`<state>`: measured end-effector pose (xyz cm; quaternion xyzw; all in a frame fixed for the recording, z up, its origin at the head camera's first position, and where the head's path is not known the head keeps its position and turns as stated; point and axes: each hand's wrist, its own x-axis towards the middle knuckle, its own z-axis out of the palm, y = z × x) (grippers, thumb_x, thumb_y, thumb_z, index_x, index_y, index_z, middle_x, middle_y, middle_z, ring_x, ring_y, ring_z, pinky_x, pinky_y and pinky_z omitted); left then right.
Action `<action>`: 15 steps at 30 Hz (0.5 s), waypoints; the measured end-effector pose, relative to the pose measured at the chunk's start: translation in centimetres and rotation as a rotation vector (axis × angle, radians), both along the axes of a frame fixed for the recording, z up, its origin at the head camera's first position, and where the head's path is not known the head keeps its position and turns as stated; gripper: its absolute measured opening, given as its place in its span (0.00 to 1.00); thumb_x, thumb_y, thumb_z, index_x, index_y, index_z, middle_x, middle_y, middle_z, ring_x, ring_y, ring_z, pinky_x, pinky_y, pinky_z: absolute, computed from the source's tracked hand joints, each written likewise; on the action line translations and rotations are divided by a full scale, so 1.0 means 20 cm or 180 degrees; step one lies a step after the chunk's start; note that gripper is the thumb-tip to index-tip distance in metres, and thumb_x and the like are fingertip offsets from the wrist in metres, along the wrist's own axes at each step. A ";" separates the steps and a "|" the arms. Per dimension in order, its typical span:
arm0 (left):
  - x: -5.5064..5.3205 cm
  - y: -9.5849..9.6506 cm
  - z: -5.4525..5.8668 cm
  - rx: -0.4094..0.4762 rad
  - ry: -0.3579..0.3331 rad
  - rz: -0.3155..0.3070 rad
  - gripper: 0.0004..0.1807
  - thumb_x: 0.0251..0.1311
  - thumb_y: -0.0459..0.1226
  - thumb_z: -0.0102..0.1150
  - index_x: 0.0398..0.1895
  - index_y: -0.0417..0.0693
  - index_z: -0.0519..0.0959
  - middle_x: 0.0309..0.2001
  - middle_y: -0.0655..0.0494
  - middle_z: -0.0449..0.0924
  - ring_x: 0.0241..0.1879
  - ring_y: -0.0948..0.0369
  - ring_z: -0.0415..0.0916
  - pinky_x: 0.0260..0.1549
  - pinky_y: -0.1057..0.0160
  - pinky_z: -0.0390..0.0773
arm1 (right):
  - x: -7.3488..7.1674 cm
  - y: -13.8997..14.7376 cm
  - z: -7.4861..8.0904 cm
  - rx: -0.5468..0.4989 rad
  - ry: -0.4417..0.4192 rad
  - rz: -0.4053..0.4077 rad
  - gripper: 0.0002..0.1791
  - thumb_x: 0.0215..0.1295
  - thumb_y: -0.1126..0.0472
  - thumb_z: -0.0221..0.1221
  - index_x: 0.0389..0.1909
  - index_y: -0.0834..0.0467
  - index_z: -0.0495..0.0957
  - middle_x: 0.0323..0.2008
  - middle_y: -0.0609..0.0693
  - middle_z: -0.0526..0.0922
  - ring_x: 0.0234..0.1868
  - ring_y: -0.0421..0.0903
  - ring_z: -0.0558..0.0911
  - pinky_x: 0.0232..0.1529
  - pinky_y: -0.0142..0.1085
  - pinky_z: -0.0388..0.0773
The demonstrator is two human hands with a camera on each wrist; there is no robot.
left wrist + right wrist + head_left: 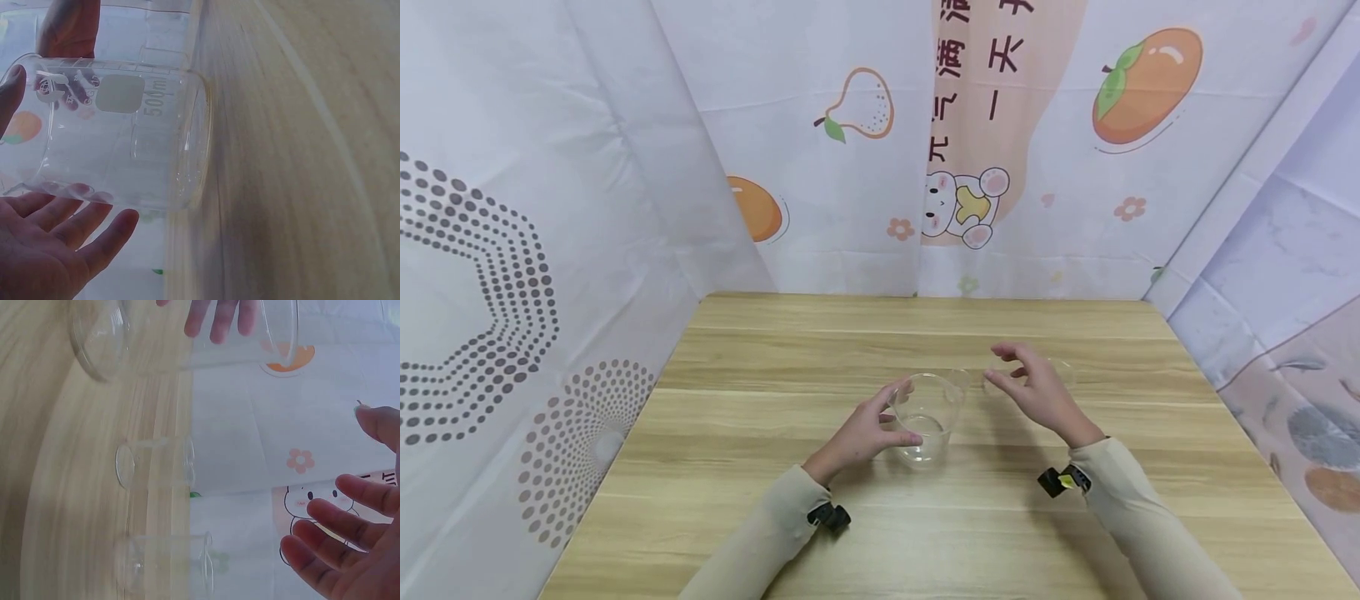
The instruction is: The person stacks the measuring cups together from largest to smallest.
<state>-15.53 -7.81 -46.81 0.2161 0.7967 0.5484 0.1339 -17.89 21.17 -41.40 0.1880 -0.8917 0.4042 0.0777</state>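
Observation:
A large clear glass beaker [928,417], marked 500 ml in the left wrist view, stands upright on the wooden table. My left hand [865,433] holds it from the left, thumb on the near side and fingers round the far side. To its right, my right hand [1030,387] hovers above the table with fingers spread, slightly bent and holding nothing. Two smaller clear beakers, one [156,462] nearer the large beaker and another [170,565] farther along, stand apart in the right wrist view. Their outlines are faint in the head view, partly behind the right hand.
The wood-grain table [737,492] reaches back to a white printed curtain [842,192] with fruit and a cartoon figure. More curtains hang along the left and right sides. Each wrist carries a small black camera, such as the left one [830,517].

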 end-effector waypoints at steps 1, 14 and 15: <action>0.00 0.00 0.00 0.0014 -0.0006 -0.0006 0.49 0.53 0.43 0.72 0.76 0.49 0.55 0.73 0.47 0.61 0.68 0.45 0.65 0.63 0.45 0.72 | 0.00 0.01 0.00 0.0010 -0.0010 -0.0007 0.24 0.68 0.58 0.60 0.59 0.67 0.71 0.57 0.65 0.75 0.56 0.61 0.74 0.49 0.53 0.79; 0.00 0.00 0.00 0.0026 -0.0050 0.0012 0.48 0.52 0.42 0.73 0.75 0.56 0.56 0.73 0.50 0.62 0.70 0.50 0.64 0.64 0.47 0.72 | -0.05 0.09 0.03 0.0143 -0.0179 -0.0251 0.26 0.72 0.52 0.55 0.61 0.68 0.70 0.58 0.66 0.74 0.59 0.61 0.72 0.52 0.57 0.77; 0.00 0.00 0.00 0.0030 -0.0043 0.0014 0.48 0.53 0.42 0.72 0.75 0.57 0.56 0.73 0.50 0.62 0.70 0.50 0.64 0.64 0.47 0.72 | -0.05 0.09 0.03 0.0164 -0.0185 -0.0268 0.26 0.72 0.52 0.55 0.61 0.67 0.70 0.58 0.66 0.74 0.59 0.61 0.72 0.52 0.57 0.76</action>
